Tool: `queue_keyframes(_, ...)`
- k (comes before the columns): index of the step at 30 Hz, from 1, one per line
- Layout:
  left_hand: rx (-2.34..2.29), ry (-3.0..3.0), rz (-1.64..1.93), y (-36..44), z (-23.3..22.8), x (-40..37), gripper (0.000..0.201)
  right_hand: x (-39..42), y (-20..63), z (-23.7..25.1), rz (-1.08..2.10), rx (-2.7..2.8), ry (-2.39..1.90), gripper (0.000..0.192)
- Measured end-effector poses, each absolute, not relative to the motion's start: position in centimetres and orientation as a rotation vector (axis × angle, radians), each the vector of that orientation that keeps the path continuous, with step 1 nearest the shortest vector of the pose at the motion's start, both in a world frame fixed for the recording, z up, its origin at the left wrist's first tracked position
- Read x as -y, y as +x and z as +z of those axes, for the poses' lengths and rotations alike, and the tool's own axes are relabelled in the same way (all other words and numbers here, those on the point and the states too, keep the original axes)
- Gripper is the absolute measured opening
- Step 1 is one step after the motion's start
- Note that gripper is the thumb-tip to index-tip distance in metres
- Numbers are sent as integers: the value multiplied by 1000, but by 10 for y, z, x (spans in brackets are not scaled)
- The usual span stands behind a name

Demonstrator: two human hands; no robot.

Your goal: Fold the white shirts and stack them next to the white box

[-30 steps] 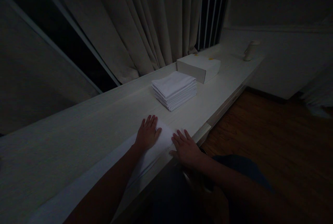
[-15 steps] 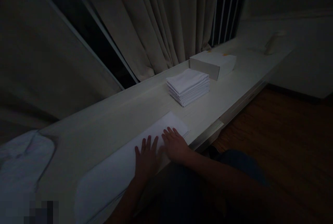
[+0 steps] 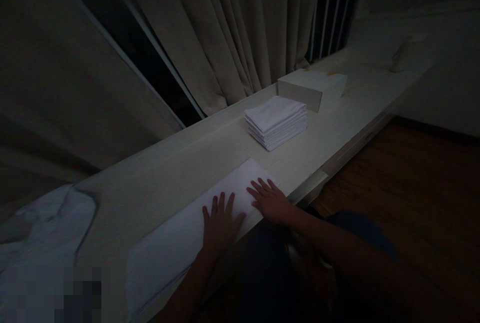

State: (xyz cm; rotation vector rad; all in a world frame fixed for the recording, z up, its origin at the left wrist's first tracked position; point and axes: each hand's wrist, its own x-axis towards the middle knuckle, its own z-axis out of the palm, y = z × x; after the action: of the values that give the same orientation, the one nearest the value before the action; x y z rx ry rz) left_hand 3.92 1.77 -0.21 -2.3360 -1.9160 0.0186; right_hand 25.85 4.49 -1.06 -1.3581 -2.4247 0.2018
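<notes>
A long white folded cloth [image 3: 168, 245] lies flat along the front edge of the pale tabletop. My left hand [image 3: 221, 220] rests on its middle, palm down with the fingers spread. Near the cloth's far right end, my right hand [image 3: 272, 200] also lies flat on it, fingers apart. Neither hand grips the fabric. Beyond the cloth's right end stands a neat stack of folded white cloths [image 3: 275, 120].
Behind the stack is a white box [image 3: 313, 88] with small orange marks. Rumpled white cloth [image 3: 56, 223] lies at the left. A pale upright object [image 3: 403, 58] stands at the far end of the table [image 3: 180, 183]. Long curtains [image 3: 240, 28] hang along the back.
My right hand has slid rightward along the cloth, away from my left hand, widening the gap between them. The view has shifted slightly, while the stack and box stay in place.
</notes>
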Motion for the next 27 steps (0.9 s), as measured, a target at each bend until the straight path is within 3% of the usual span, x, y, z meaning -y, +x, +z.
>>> queue_keyframes(9,1925,-2349,43,39,-2,-18,72,-64,309,-13,144,2300,-1594,51)
queue_keyframes(16,1924,-2329,47,42,-2,-16,70,-51,255,9,107,2308,-1340,51)
queue_keyframes(27,2187,-2131,-153,40,1,-9,75,-52,224,-17,231,2405,-1297,56)
